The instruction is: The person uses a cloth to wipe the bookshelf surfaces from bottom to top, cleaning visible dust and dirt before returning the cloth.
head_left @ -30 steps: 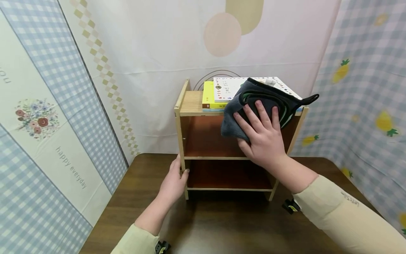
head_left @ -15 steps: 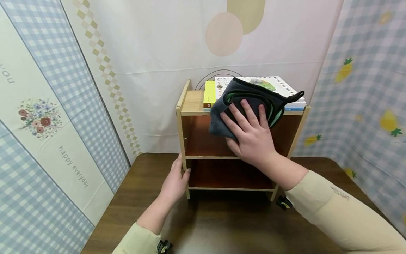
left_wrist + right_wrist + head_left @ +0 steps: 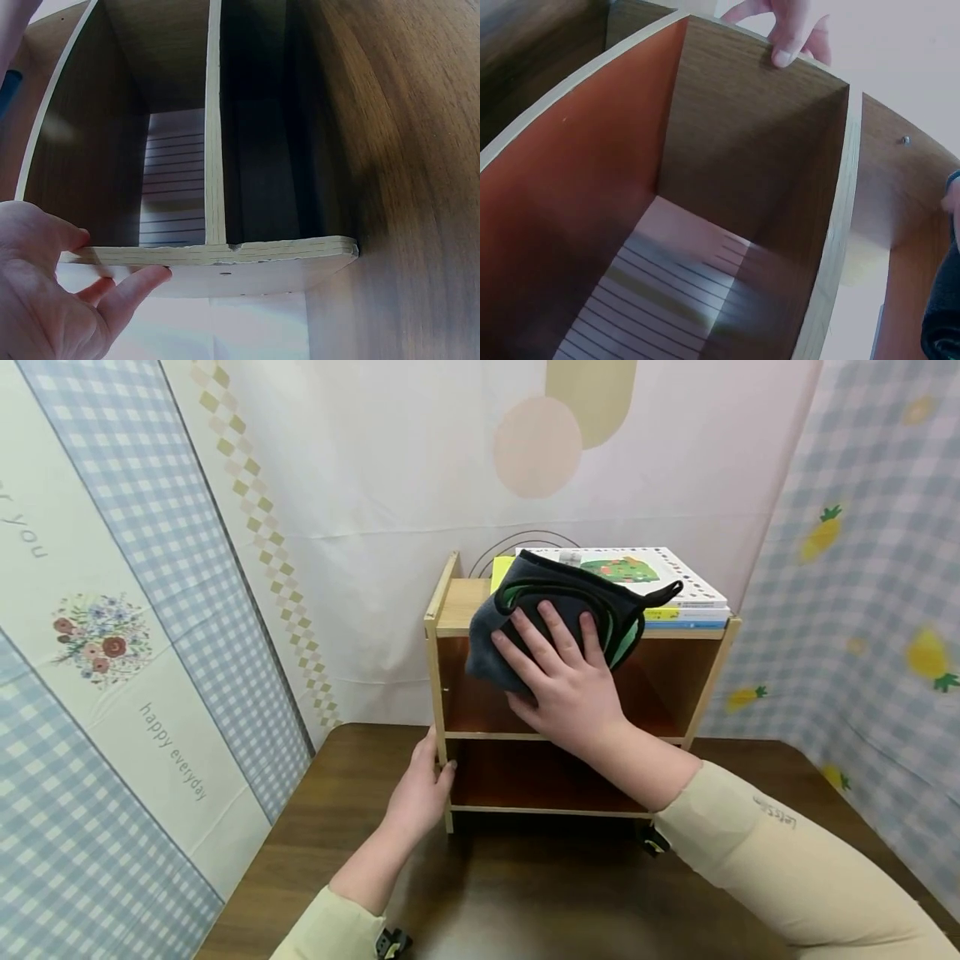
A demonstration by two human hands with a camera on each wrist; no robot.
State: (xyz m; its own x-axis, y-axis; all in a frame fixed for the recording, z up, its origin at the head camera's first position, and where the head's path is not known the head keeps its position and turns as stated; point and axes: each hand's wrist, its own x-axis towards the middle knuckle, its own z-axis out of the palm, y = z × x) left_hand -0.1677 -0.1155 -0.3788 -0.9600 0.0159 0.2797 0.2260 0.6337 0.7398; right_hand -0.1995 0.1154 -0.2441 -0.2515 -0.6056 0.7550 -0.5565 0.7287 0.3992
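A small wooden shelf (image 3: 487, 736) with reddish-brown inner boards stands on the table. My left hand (image 3: 420, 789) grips the front edge of its left side panel, thumb inside and fingers outside, as the left wrist view also shows. A folded dark grey cloth (image 3: 487, 647) with black edging, green inner trim and a hanging loop lies against the front of the top board. My right hand (image 3: 572, 697) presses on it with straight, spread fingers. Behind the cloth, a white picture book (image 3: 690, 581) lies on top of yellow and blue books. The cloth covers their left front part.
The brown wooden table (image 3: 540, 902) reaches around the shelf. A white printed curtain (image 3: 360, 568) hangs close behind. Checked cloth hangs on both sides, with pineapples on the right curtain (image 3: 862, 610). In the right wrist view the shelf compartments have an open back.
My right hand and the cloth have slid left along the top board's front, uncovering the right part of the books and the green picture on the cover. My left hand keeps its grip.
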